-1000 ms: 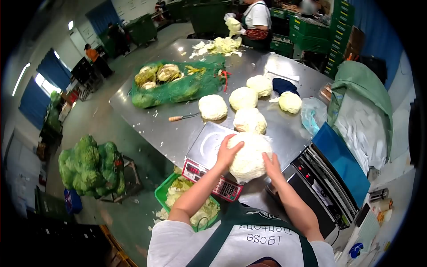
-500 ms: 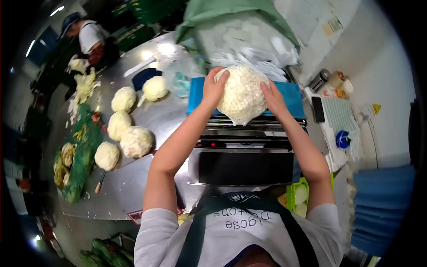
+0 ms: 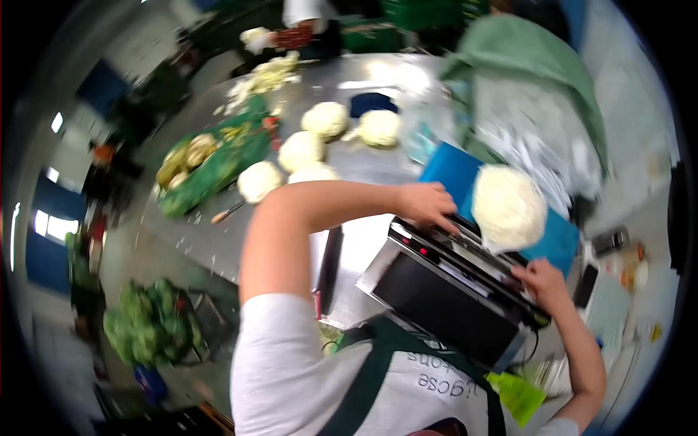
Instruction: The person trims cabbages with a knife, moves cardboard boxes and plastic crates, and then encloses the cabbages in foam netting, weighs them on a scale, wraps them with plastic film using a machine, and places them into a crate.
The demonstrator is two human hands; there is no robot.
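A pale cabbage head in a white net bag lies on the blue platform behind a silver-and-black sealing machine. The bag's gathered end points toward the sealer's bar. My left hand is at the left part of this bar, fingers bent and pressed down near the slot. At the right end, my right hand has its fingers curled together against the bar. Motion blur hides what either hand pinches. Two red lights glow on the machine's left side.
Several bare cabbage heads rest on the metal table. Left of them are a green net sack and a knife. A green bag with white packaging stands behind the sealer. A co-worker's arm shows at the far side.
The netted cabbage has been lowered from both hands onto the blue platform. My hands have let go of its sides and moved to the sealer's bar. The view has turned and shifted left.
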